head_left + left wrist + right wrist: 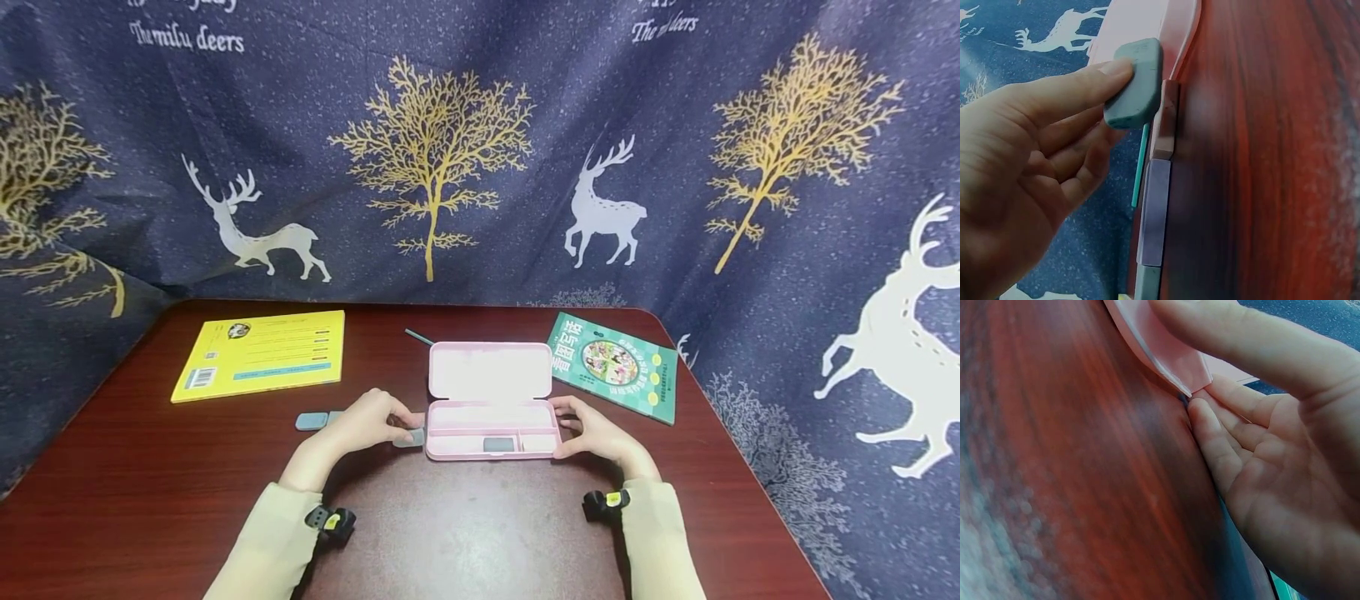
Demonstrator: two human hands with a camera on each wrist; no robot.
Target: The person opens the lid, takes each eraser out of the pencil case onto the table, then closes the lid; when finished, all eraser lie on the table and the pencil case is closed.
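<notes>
- Hands sit at either end of an open pink case (491, 429) on a dark red table (465, 533).
- Left hand (367, 423) pinches a grey eraser (1136, 83) between thumb and fingertips, just left of the case; the head view shows that eraser at the case's left edge.
- Left wrist view shows the eraser lifted off the table, close to the case wall.
- Right hand (596, 429) grips the case's right end: the thumb lies along its top edge and the curled fingers (1210, 434) touch the corner by the table.
- Lid (490, 370) stands open, tilted back away from the person.
- Inside the case's front compartment lies another grey eraser (498, 445).
- Two more grey erasers (311, 421) lie on the table left of the left hand, partly hidden by it.
- Yellow book (261, 354) lies far left, and a green book (613, 365) far right, well apart from the hands.
- Thin teal pen (419, 337) lies behind the lid.
</notes>
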